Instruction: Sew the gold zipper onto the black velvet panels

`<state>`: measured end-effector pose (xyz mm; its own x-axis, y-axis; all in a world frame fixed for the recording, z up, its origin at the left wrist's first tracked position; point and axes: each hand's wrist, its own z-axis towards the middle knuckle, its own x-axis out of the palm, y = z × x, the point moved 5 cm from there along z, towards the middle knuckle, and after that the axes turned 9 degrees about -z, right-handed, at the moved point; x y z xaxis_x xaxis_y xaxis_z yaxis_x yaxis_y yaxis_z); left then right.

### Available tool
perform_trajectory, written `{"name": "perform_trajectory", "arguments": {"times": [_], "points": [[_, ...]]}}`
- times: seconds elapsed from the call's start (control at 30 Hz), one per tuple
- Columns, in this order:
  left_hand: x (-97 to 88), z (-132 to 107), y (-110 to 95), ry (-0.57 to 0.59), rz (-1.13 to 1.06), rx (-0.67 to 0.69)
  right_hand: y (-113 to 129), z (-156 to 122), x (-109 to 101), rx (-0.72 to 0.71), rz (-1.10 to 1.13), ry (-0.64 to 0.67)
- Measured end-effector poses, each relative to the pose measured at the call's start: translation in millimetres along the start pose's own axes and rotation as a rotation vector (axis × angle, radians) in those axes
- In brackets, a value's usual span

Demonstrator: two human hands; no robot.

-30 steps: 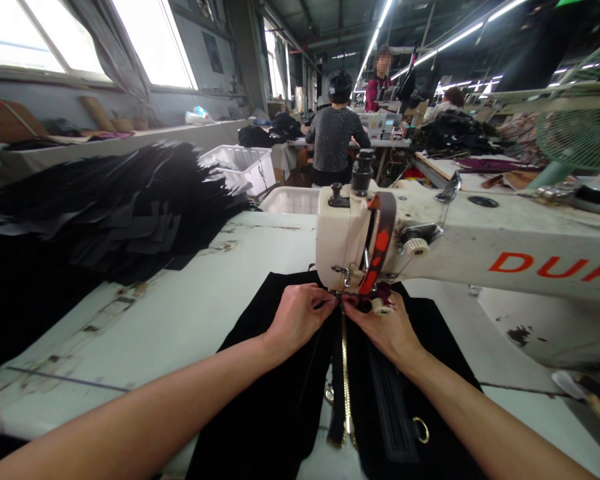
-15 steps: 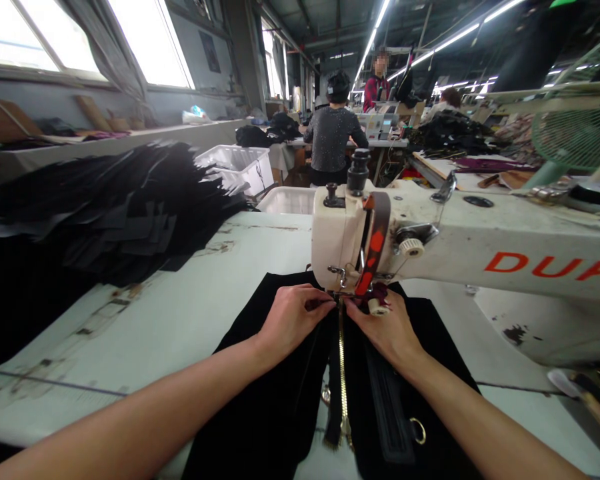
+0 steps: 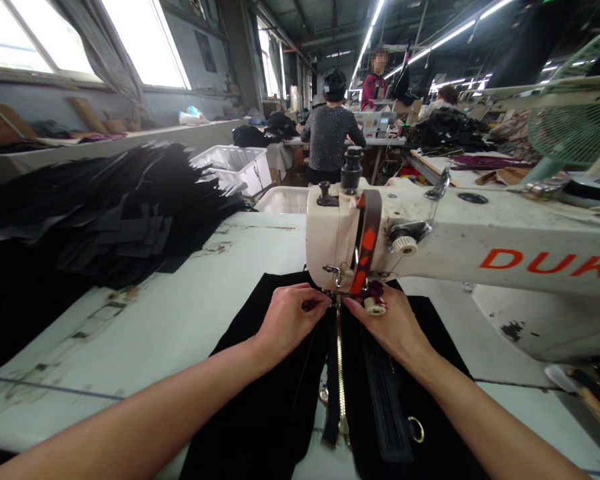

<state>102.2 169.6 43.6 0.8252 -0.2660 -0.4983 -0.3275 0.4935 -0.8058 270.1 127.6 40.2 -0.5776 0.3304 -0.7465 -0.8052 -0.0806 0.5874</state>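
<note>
Black fabric (image 3: pixel 260 400) with a gold-toothed zipper (image 3: pixel 341 373) lies under the head of a white sewing machine (image 3: pixel 330 230). Just left of the needle area, my left hand (image 3: pixel 287 320) is closed in a pinch on the fabric edge by the zipper. On the other side, my right hand (image 3: pixel 390 327) grips the fabric close to the zipper's top; machine parts hide some of its fingers. The zipper's slider (image 3: pixel 343 425) sits near its lower end. A gold ring (image 3: pixel 417 430) lies at the right panel, beside a dark stitched strip (image 3: pixel 393 413).
A large heap of cut black pieces (image 3: pixel 115 213) covers the table's left side. White plastic crates (image 3: pixel 240 163) stand beyond the table. Farther off, a person in a grey top (image 3: pixel 334 137) sits at another machine. A green fan (image 3: pixel 563 127) stands at right.
The whole view has shifted slightly, with the machine appearing a little farther left. Both hands keep nearly the same place on the fabric by the needle area.
</note>
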Motion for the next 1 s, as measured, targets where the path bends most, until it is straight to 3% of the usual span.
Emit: {"name": "perform_trajectory", "arguments": {"times": [0.4, 1.0], "points": [[4.9, 2.0, 6.1, -0.023, -0.034, -0.069, -5.2, 1.8, -0.7, 0.092, -0.050, 0.018], [7.3, 1.7, 7.5, -0.008, -0.077, -0.093, -2.1, -0.5, 5.5, 0.016, 0.044, 0.024]]}}
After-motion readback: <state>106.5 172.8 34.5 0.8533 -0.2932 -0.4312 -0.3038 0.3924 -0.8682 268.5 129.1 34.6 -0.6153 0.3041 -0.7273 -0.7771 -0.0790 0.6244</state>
